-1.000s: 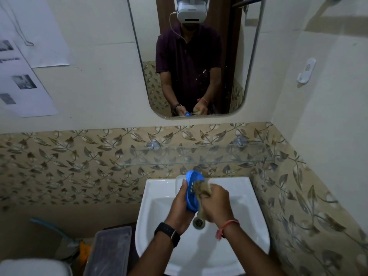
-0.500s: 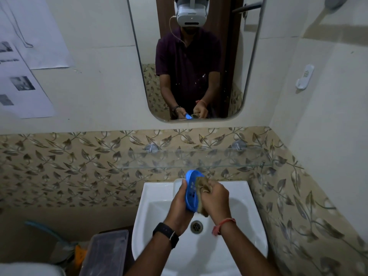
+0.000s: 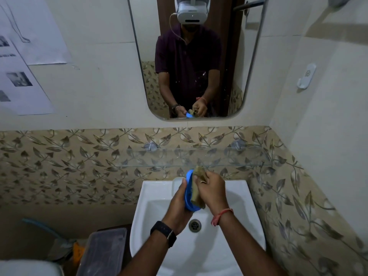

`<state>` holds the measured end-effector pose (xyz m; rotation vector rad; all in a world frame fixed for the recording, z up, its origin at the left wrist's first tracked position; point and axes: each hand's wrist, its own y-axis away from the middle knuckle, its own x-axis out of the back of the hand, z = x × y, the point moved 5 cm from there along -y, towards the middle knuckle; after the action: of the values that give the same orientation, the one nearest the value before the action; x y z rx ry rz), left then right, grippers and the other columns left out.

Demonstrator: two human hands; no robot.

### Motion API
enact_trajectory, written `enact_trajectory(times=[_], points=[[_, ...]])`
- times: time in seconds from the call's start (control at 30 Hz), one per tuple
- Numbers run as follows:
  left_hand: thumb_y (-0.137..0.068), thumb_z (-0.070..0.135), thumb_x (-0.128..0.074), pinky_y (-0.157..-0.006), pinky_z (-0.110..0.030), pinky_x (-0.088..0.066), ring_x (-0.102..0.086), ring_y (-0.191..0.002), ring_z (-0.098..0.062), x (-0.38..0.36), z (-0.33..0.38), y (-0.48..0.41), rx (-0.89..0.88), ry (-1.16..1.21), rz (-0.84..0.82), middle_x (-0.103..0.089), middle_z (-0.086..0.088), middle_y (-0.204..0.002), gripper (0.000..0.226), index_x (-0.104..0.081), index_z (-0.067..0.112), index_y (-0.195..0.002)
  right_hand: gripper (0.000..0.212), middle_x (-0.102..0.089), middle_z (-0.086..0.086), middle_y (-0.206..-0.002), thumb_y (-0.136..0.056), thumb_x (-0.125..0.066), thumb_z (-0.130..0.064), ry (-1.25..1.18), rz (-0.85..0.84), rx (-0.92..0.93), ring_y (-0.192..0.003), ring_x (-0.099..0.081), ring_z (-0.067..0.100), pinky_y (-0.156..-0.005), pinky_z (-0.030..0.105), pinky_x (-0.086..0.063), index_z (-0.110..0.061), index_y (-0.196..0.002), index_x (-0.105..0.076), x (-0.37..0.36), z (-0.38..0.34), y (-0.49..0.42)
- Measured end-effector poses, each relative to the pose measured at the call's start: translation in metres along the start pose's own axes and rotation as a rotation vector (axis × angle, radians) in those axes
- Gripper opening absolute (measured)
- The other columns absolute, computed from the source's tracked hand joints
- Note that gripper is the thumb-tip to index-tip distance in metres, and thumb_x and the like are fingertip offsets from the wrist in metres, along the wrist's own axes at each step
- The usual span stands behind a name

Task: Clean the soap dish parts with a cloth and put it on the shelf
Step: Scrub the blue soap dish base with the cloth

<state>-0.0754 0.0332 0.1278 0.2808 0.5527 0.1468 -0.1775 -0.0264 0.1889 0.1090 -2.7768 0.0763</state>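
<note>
A blue soap dish part (image 3: pixel 189 193) stands on edge above the white sink (image 3: pixel 155 222), and my left hand (image 3: pixel 178 208) grips it from the left. My right hand (image 3: pixel 212 193) presses a brownish cloth (image 3: pixel 199 184) against the dish's right face. A whitish translucent piece (image 3: pixel 176 183), possibly another dish part, sits on the sink's back rim, partly hidden behind my left hand. The glass shelf (image 3: pixel 229 157) runs along the tiled wall just above the hands.
A mirror (image 3: pixel 229 56) hangs above the shelf and reflects the person and both hands. The drain (image 3: pixel 195 225) lies below the hands. A clear plastic box (image 3: pixel 103 251) stands left of the sink. A white hook (image 3: pixel 306 78) sticks to the right wall.
Both hands with dish and cloth have risen a little toward the shelf, uncovering the drain. The cloth has shifted along the dish face. The view has tilted slightly down.
</note>
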Motion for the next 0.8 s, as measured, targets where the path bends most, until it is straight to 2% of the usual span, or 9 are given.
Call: enact_trajectory(times=[0.07, 0.17, 0.23, 0.33, 0.4, 0.47, 0.53, 0.63, 0.8], points=[[-0.107, 0.051, -0.033, -0.100, -0.041, -0.056, -0.066, -0.125, -0.028, 0.004, 0.006, -0.001, 0.000, 0.026, 0.018, -0.070, -0.015, -0.133, 0.055, -0.062, 0.015, -0.138, 0.015, -0.067, -0.006, -0.064, -0.085, -0.070, -0.021, -0.006, -0.191, 0.048, -0.058, -0.061, -0.003, -0.050, 0.005, -0.044, -0.016, -0.071, -0.067, -0.011, -0.004, 0.007], [-0.107, 0.050, -0.036, -0.091, -0.037, -0.060, -0.070, -0.118, -0.028, 0.013, 0.015, -0.004, -0.010, 0.030, 0.054, -0.072, -0.017, -0.129, 0.054, -0.061, 0.012, -0.136, 0.026, -0.058, -0.009, -0.053, -0.080, -0.070, -0.024, 0.230, -0.454, 0.041, -0.051, -0.056, -0.002, -0.047, 0.007, -0.040, -0.019, -0.057, -0.060, -0.019, 0.007, 0.016], [-0.106, 0.051, -0.036, -0.092, -0.038, -0.060, -0.070, -0.118, -0.028, 0.017, 0.017, -0.004, -0.028, 0.055, 0.062, -0.071, -0.015, -0.131, 0.053, -0.061, 0.015, -0.136, 0.025, -0.062, -0.004, -0.060, -0.081, -0.069, -0.027, 0.307, -0.433, 0.016, -0.056, -0.058, 0.005, -0.046, 0.007, -0.040, -0.014, -0.060, -0.063, -0.011, 0.010, 0.008], [-0.105, 0.052, -0.038, -0.089, -0.039, -0.060, -0.074, -0.109, -0.026, 0.023, 0.016, -0.003, -0.056, 0.182, 0.077, -0.074, -0.014, -0.125, 0.055, -0.064, 0.014, -0.135, 0.020, -0.059, -0.004, -0.058, -0.083, -0.063, -0.012, 0.235, -0.103, 0.005, -0.061, -0.059, 0.012, -0.044, 0.006, -0.038, -0.012, -0.063, -0.063, 0.012, 0.002, -0.009], [-0.104, 0.052, -0.039, -0.080, -0.036, -0.062, -0.076, -0.099, -0.024, 0.025, 0.013, -0.004, -0.054, 0.219, 0.068, -0.076, -0.014, -0.120, 0.057, -0.065, 0.013, -0.134, 0.021, -0.060, -0.008, -0.060, -0.084, -0.064, -0.008, 0.081, 0.053, 0.040, -0.057, -0.055, 0.001, -0.044, 0.004, -0.039, -0.016, -0.065, -0.062, 0.020, -0.007, -0.013], [-0.105, 0.050, -0.038, -0.083, -0.038, -0.062, -0.074, -0.108, -0.026, 0.020, 0.010, -0.004, -0.044, 0.205, 0.054, -0.072, -0.016, -0.128, 0.055, -0.064, 0.013, -0.136, 0.022, -0.062, -0.012, -0.066, -0.086, -0.069, -0.013, 0.013, -0.013, 0.058, -0.060, -0.056, -0.005, -0.047, 0.002, -0.039, -0.024, -0.069, -0.061, 0.008, -0.016, -0.012], [-0.107, 0.048, -0.038, -0.092, -0.043, -0.061, -0.067, -0.122, -0.032, 0.012, 0.007, -0.005, -0.026, 0.186, 0.030, -0.067, -0.019, -0.135, 0.053, -0.063, 0.012, -0.137, 0.016, -0.064, -0.006, -0.075, -0.087, -0.068, -0.014, 0.095, -0.115, 0.087, -0.067, -0.058, 0.004, -0.052, 0.006, -0.038, -0.024, -0.075, -0.064, -0.014, -0.017, -0.007], [-0.107, 0.047, -0.038, -0.098, -0.044, -0.058, -0.064, -0.127, -0.033, 0.008, 0.004, -0.008, -0.010, 0.201, 0.042, -0.066, -0.020, -0.137, 0.053, -0.063, 0.011, -0.138, 0.012, -0.064, 0.003, -0.084, -0.086, -0.064, -0.005, 0.204, -0.096, 0.192, -0.075, -0.059, 0.015, -0.056, 0.008, -0.038, -0.014, -0.082, -0.070, -0.022, -0.016, -0.001], [-0.106, 0.049, -0.038, -0.110, -0.046, -0.047, -0.062, -0.129, -0.035, 0.023, 0.007, -0.013, 0.009, 0.189, 0.081, -0.066, -0.021, -0.136, 0.060, -0.059, 0.005, -0.140, 0.039, -0.063, -0.009, -0.070, -0.078, -0.052, 0.005, 0.353, -0.515, 0.203, -0.061, -0.061, 0.009, -0.047, 0.009, -0.041, -0.030, -0.066, -0.064, -0.026, 0.002, 0.015]])
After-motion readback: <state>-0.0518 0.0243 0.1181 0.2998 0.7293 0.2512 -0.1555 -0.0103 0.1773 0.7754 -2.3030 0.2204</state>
